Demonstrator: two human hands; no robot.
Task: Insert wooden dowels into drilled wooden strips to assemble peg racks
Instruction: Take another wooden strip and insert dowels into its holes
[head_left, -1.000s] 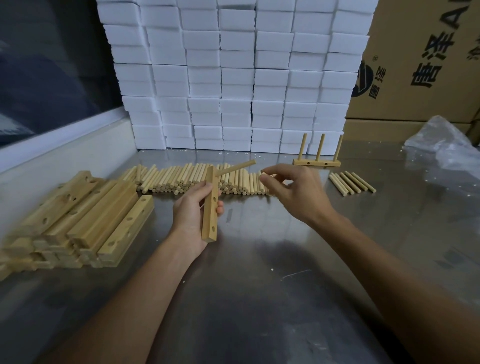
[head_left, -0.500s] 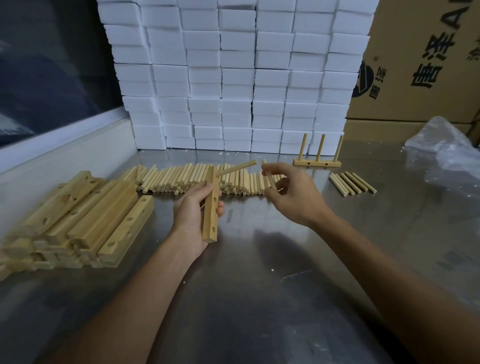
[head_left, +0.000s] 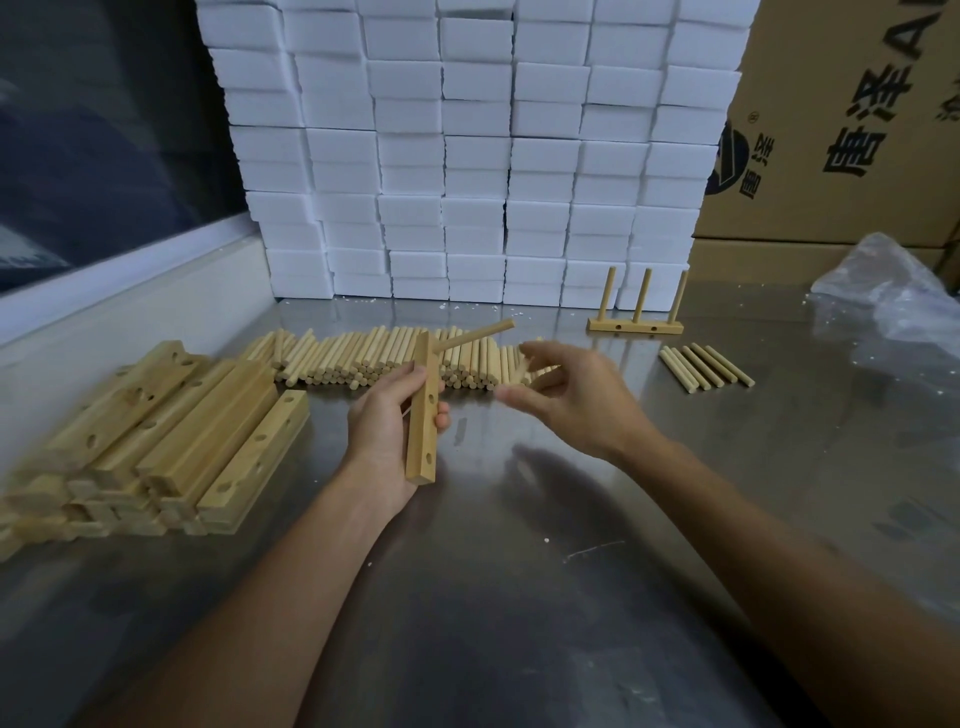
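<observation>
One drilled strip (head_left: 423, 413) of pale square-section wood stands nearly upright in the left hand (head_left: 387, 431), whose fingers curl round its middle; two round holes show on its lower face, and one smooth cylindrical dowel (head_left: 475, 335) projects from its top end, slanting up to the right. One finished rack (head_left: 635, 326), carrying three upright pegs, stands at the back of the brushed-metal table (head_left: 519, 597), with five loose dowels (head_left: 705, 366) lying side by side just in front of it. Many more dowels (head_left: 363, 358) lie in a long row behind the hands, and further drilled strips (head_left: 156, 431) are piled at the left. The right hand (head_left: 576, 400) is blurred; its fingers now look spread above the row's right end, where half a second earlier they were bunched, and whether it holds a dowel cannot be told. White foam blocks (head_left: 467, 156) are stacked behind.
</observation>
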